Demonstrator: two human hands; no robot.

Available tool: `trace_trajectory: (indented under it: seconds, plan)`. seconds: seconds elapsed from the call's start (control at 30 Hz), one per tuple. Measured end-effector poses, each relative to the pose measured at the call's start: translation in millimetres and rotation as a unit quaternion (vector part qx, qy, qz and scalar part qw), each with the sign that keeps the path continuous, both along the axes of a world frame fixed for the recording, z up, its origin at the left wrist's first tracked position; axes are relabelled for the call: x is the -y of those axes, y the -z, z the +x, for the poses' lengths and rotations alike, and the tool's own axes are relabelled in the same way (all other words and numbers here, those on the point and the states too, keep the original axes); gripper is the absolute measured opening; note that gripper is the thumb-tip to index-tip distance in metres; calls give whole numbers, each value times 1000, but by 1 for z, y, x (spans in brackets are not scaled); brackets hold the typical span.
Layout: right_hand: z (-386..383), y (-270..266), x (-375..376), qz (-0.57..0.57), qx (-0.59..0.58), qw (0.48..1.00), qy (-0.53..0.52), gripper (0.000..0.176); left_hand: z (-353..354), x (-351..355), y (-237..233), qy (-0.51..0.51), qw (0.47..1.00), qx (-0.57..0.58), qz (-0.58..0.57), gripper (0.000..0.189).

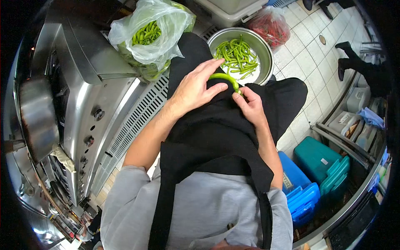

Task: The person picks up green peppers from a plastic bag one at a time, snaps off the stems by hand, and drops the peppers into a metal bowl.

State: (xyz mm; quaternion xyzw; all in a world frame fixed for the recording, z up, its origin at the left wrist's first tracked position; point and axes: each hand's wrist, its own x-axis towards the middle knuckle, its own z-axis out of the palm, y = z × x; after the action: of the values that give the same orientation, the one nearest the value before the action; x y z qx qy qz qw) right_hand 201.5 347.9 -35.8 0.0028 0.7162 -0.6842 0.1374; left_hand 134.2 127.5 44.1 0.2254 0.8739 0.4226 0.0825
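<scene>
A long curved green chili pepper is held between my two hands above the black apron on my lap. My left hand has the pepper's far end between thumb and fingers; the fingertips under it are hidden. At the stem end, my right hand pinches with thumb and forefinger. Just beyond, a round metal pot holds many green chili peppers. An open clear plastic bag with more green peppers stands beyond my left hand.
A tied bag of red peppers sits beside the pot on the tiled floor. A steel stove runs along my left. Blue and teal bins lie at right. A person's dark shoes show upper right.
</scene>
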Motion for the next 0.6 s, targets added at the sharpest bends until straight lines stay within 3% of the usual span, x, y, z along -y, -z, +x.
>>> trace_trajectory:
  seconds: [0.07, 0.13, 0.17, 0.23, 0.37, 0.5, 0.6]
  plan:
    - [0, 6, 0, 7, -27, 1000, -5, 14, -7, -2, 10, 25, 999, -33, 4, 60]
    - [2, 8, 1, 13, -52, 998, -13, 15, -7, -3, 27, 145, 989, -9, -25, 53]
    - [1, 7, 0, 4, -26, 999, -20, 15, -7, -5, 34, 162, 987, -9, 15, 40]
    - [1, 4, 0, -7, 3, 1000, -24, 15, -6, -6, 33, 145, 985, 95, -3, 31]
    - [1, 3, 0, 23, -21, 999, -33, 16, 4, -6, 39, 132, 984, 115, 34, 24]
    - [-2, -3, 7, 48, -42, 997, -37, 18, 13, -11, 22, 88, 987, 86, -100, 21]
    - [-3, 1, 12, 59, -74, 994, -56, 19, 7, -15, 11, 129, 962, 115, -211, 22]
